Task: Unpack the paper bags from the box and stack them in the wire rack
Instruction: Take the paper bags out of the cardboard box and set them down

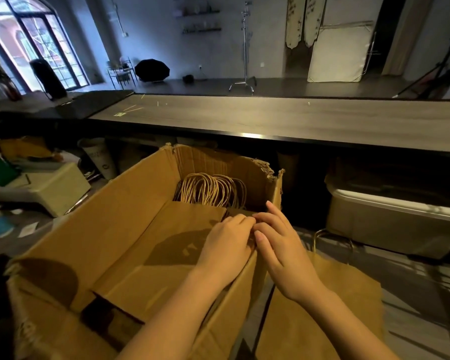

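Head view: the box (pixel 109 229) is seen open from the centre down towards 7 o'clock. The paper bags (pixel 182 229) are laid flat inside it, with their twisted handles (pixel 208 188) bunched at the box's 12 o'clock end. The left hand (pixel 226 245) is set at the stack's 3 o'clock edge, its fingers curled over that edge against the box wall. The right hand (pixel 278 242) is brought over the wall beside it, fingertips touching the left's; whether anything is pinched by it cannot be told. One loose bag (pixel 322 320) is spread flat at 5 o'clock, on what appears to be the wire rack (pixel 438 287). The step in hand is judged to be separating a batch from the stack. Next, a firm two-handed grip is needed, and the batch must be lifted clear of the wall and carried towards 4 o'clock.
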Demonstrator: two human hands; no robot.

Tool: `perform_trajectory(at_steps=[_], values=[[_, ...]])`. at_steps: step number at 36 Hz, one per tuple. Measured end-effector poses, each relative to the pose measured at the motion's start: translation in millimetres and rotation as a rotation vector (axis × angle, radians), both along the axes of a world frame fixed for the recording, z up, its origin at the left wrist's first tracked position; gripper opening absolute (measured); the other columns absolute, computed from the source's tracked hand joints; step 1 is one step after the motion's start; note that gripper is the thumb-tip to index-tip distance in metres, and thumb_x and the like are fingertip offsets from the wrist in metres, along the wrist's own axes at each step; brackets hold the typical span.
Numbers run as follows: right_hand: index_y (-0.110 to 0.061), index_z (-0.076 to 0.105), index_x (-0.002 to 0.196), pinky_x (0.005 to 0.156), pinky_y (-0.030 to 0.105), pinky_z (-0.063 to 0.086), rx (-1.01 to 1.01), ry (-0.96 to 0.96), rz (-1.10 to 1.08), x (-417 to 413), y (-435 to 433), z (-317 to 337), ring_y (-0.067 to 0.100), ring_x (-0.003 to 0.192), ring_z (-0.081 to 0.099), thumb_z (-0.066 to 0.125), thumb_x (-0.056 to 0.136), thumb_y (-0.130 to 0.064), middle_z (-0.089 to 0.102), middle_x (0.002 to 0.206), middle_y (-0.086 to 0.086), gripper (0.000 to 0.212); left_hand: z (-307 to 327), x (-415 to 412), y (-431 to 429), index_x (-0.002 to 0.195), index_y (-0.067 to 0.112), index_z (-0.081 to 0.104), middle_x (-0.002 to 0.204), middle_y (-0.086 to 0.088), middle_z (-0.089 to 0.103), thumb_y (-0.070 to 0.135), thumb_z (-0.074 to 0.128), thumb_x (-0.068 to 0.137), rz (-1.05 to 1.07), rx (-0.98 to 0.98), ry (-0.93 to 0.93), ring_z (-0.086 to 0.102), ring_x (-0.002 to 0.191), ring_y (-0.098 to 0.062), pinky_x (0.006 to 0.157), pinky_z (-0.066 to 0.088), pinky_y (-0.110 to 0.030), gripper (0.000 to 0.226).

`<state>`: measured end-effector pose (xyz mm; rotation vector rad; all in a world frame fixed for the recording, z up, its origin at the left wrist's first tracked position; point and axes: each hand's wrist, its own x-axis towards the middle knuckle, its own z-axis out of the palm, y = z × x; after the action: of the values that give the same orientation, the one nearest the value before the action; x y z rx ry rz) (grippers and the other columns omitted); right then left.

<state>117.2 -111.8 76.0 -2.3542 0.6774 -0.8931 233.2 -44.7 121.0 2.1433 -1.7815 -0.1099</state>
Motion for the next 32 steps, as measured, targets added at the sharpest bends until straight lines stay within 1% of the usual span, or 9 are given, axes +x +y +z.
perform_trajectory(at_steps=[4, 7, 10, 12, 14, 16, 19, 24, 32], values=[[-0.030, 0.063, 0.114, 0.115, 0.029, 0.015, -0.002, 0.017, 0.006, 0.6, -0.6, 3.5, -0.003, 0.142, 0.011, 0.016, 0.095, -0.057, 0.046, 0.134, -0.017, 0.056, 0.8, 1.2, -0.2, 0.130, 0.020, 0.049, 0.125, 0.003, 0.054, 0.017, 0.049, 0.094, 0.010, 0.010, -0.020, 0.049, 0.113, -0.013, 0.094, 0.041, -0.026, 0.036], [-0.030, 0.062, 0.117, 0.115, 0.027, 0.009, -0.054, 0.074, 0.015, 1.1, -2.6, 10.1, -0.004, 0.140, 0.010, 0.018, 0.095, -0.054, 0.048, 0.135, -0.014, 0.055, 2.2, 5.4, 0.5, 0.132, 0.022, 0.045, 0.127, 0.003, 0.052, 0.023, 0.047, 0.095, 0.026, 0.048, -0.050, 0.048, 0.114, -0.014, 0.095, 0.042, -0.029, 0.037], [-0.031, 0.060, 0.121, 0.115, 0.026, -0.006, -0.144, 0.207, 0.040, 2.0, -7.1, 19.9, -0.005, 0.137, 0.006, 0.014, 0.093, -0.051, 0.049, 0.135, -0.012, 0.057, 5.4, 13.0, 0.9, 0.136, 0.024, 0.040, 0.134, 0.002, 0.047, 0.029, 0.046, 0.095, 0.039, 0.139, -0.121, 0.044, 0.121, -0.018, 0.098, 0.037, -0.034, 0.042], [-0.032, 0.056, 0.127, 0.114, 0.027, -0.013, -0.200, 0.311, 0.060, 3.9, -11.5, 30.0, 0.000, 0.141, 0.008, 0.012, 0.092, -0.052, 0.048, 0.137, -0.011, 0.059, 10.5, 20.8, 0.1, 0.140, 0.024, 0.034, 0.141, 0.001, 0.041, 0.032, 0.046, 0.095, 0.044, 0.244, -0.191, 0.038, 0.127, -0.023, 0.103, 0.033, -0.039, 0.048], [-0.031, 0.050, 0.132, 0.114, 0.030, -0.015, -0.249, 0.421, 0.082, 8.3, -16.7, 42.4, 0.006, 0.144, 0.008, 0.022, 0.096, -0.049, 0.044, 0.143, -0.010, 0.049, 18.7, 29.0, -0.5, 0.142, 0.025, 0.032, 0.142, -0.001, 0.039, 0.034, 0.046, 0.094, 0.046, 0.301, -0.220, 0.036, 0.130, -0.025, 0.105, 0.030, -0.043, 0.050], [-0.031, 0.044, 0.137, 0.115, 0.034, -0.014, -0.307, 0.516, 0.115, 15.6, -21.8, 55.2, 0.010, 0.145, 0.007, 0.031, 0.098, -0.046, 0.038, 0.147, -0.008, 0.044, 27.9, 38.3, -0.2, 0.141, 0.025, 0.034, 0.142, 0.000, 0.040, 0.038, 0.046, 0.094, 0.050, 0.305, -0.246, 0.036, 0.130, -0.024, 0.107, 0.030, -0.044, 0.050], [-0.031, 0.035, 0.142, 0.119, 0.041, -0.005, -0.390, 0.636, 0.161, 32.1, -28.8, 70.6, 0.015, 0.146, 0.008, 0.038, 0.096, -0.049, 0.034, 0.150, -0.005, 0.050, 36.8, 55.9, 2.6, 0.142, 0.025, 0.034, 0.142, 0.000, 0.041, 0.041, 0.044, 0.095, 0.073, 0.299, -0.329, 0.038, 0.130, -0.022, 0.108, 0.032, -0.044, 0.051], [-0.030, 0.030, 0.145, 0.118, 0.043, 0.002, -0.473, 0.786, 0.204, 70.9, -36.1, 70.6, 0.021, 0.145, 0.014, 0.044, 0.092, -0.055, 0.033, 0.151, -0.001, 0.061, 35.2, 93.2, 11.6, 0.143, 0.025, 0.033, 0.142, 0.001, 0.042, 0.039, 0.045, 0.096, 0.121, 0.303, -0.343, 0.039, 0.130, -0.021, 0.107, 0.034, -0.042, 0.051], [-0.028, 0.011, 0.150, 0.115, 0.047, 0.019, -0.357, 1.069, 0.243, 127.2, -30.4, 51.5, 0.033, 0.142, 0.020, 0.051, 0.088, -0.056, 0.022, 0.155, 0.011, 0.079, 10.5, 132.8, 25.0, 0.142, 0.024, 0.038, 0.140, 0.002, 0.044, 0.035, 0.046, 0.096, 0.153, 0.360, -0.284, 0.040, 0.129, -0.018, 0.109, 0.033, -0.041, 0.048]])
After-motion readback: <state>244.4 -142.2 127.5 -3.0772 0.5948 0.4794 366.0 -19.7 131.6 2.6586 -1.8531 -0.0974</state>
